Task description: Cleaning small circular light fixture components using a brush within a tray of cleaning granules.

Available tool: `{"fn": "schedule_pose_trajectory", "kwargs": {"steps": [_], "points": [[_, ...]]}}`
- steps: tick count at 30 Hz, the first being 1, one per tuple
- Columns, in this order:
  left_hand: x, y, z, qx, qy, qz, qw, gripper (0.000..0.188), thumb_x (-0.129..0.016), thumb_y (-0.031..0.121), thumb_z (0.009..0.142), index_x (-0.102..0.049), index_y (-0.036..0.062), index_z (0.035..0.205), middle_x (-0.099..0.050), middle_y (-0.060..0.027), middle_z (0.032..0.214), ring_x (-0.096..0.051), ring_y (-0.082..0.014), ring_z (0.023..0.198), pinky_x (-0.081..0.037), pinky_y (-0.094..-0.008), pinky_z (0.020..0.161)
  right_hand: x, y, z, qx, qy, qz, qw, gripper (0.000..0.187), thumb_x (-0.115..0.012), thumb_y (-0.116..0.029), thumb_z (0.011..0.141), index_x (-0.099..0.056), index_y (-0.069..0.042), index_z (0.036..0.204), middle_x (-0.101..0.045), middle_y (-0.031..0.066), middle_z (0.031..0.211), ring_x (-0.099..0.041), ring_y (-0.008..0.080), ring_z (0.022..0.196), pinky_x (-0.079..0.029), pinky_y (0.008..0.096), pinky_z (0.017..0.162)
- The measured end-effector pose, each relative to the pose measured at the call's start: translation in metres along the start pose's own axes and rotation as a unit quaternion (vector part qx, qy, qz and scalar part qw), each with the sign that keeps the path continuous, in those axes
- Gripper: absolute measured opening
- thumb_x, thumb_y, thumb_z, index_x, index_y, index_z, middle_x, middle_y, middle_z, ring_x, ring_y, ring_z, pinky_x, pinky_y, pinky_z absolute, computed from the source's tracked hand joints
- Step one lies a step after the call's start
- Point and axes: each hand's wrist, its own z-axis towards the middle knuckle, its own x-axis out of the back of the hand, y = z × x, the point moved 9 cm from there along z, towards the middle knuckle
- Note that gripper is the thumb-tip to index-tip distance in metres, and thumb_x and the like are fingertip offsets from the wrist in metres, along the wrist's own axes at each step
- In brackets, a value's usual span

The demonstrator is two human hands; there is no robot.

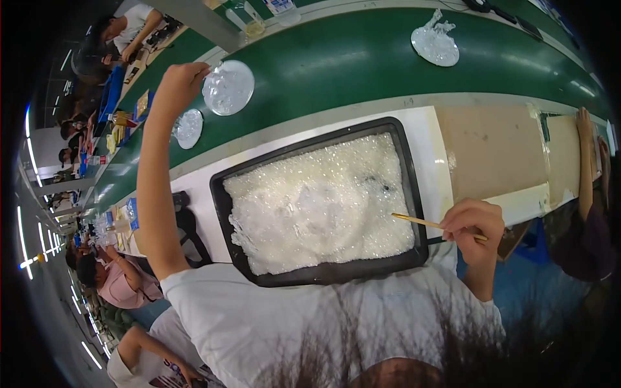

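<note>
My left hand (182, 85) reaches far out to the left, its fingertips pinched together at the rim of a round white dish (228, 90) with clear, shiny pieces on it. Whether the fingers grip the rim or a small clear piece cannot be made out. In my right hand (475, 226) is a thin yellowish wooden stick (420, 221), its tip pointing left over the right side of a black rectangular tray (417, 187). White, glittering granules (323, 207) fill the tray, with a shallow hollow in the middle and a small dark spot (386, 187) at the right.
A smaller dish (188, 129) of clear pieces lies beside the first. Another dish (435, 46) with a clear, upright shape stands on the green table (336, 71) at the far right. Brown board (495, 152) lies right of the tray. Other people work on both sides.
</note>
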Motion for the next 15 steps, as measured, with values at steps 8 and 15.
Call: {"fn": "schedule_pose_trajectory", "kwargs": {"steps": [8, 15], "points": [[0.049, 0.224, -0.04, -0.072, 0.059, -0.111, 0.989, 0.019, -0.068, 0.001, 0.085, -0.072, 0.0, 0.103, -0.074, -0.0137, 0.086, -0.071, -0.0254, 0.066, -0.057, -0.0328, 0.061, -0.043, -0.007, -0.007, 0.011, -0.181, -0.041, 0.983, 0.022, -0.055, 0.009, 0.063, -0.066, -0.002, 0.079, -0.063, 0.0102, 0.071, -0.06, 0.0245, 0.053, -0.046, 0.0318, 0.049], [0.008, 0.307, -0.053, -0.177, 0.039, -0.139, 0.974, 0.02, -0.067, 0.007, 0.078, -0.062, -0.0002, 0.096, -0.061, -0.009, 0.076, -0.067, -0.0256, 0.061, -0.053, -0.0353, 0.05, -0.076, -0.008, -0.028, 0.054, -0.261, -0.074, 0.961, 0.019, -0.056, 0.005, 0.065, -0.064, -0.003, 0.08, -0.063, 0.0098, 0.073, -0.059, 0.0279, 0.055, -0.048, 0.0337, 0.051]]}}
